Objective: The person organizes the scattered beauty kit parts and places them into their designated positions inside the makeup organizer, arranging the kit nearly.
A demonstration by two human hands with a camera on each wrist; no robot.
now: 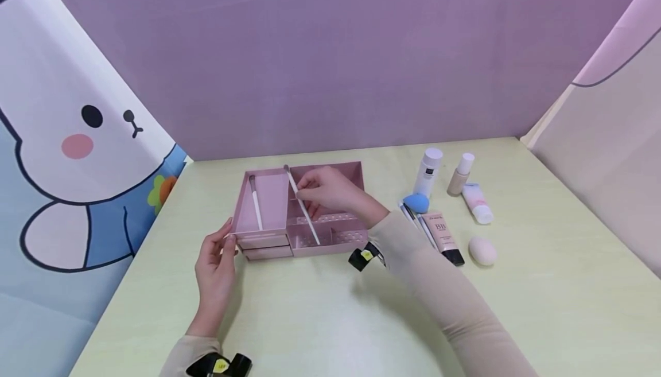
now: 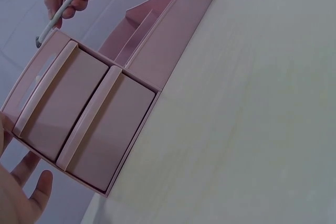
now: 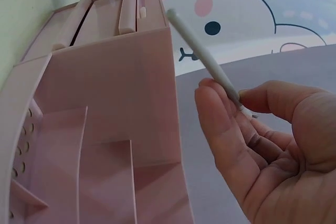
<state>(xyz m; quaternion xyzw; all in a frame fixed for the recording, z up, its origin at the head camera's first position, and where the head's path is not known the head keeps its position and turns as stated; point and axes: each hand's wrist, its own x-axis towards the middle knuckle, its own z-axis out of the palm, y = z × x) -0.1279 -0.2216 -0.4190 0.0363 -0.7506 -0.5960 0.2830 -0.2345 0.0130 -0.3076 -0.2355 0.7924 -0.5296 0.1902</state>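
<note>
Currently pinched brush (image 3: 203, 53): slanted over the pink organizer (image 1: 330, 249), near the line between flat left top and divided right section; dark tip to the back, handle to the front. Touching a wall or not: cannot tell.
Right hand (image 1: 330, 190): thumb and fingertips pinch the shaft; thin handle, small contact, so it could pivot or slip.
Pink organizer: on the table (image 1: 542, 308); could slide or twist if bumped, since bracing shows at one corner only.
Dividers (image 3: 107, 182): low; a long handle could catch on an edge or lean out if it goes in crooked.
Holed strips (image 1: 348, 237): small holes; an off-angle handle could miss or snag.
Left hand (image 1: 216, 268): at front-left corner, fingers spread, fingertips touching the edge, not wrapped round; a hard press could shove the box.
Drawers (image 2: 113, 129): two, both pushed in; fingers near the pulls could drag one out.
Lying brush (image 1: 256, 208): on left top; could roll if the box jolts.
Right sleeve (image 1: 439, 291): close beside BB tube (image 1: 440, 232); sweeping outward could push it.
White bottle (image 1: 426, 173), foundation bottle (image 1: 458, 181): upright, farther back; could tip if an elbow or tube hits them.
Egg sponge (image 1: 482, 251): rounded, could roll if nudged.
</note>
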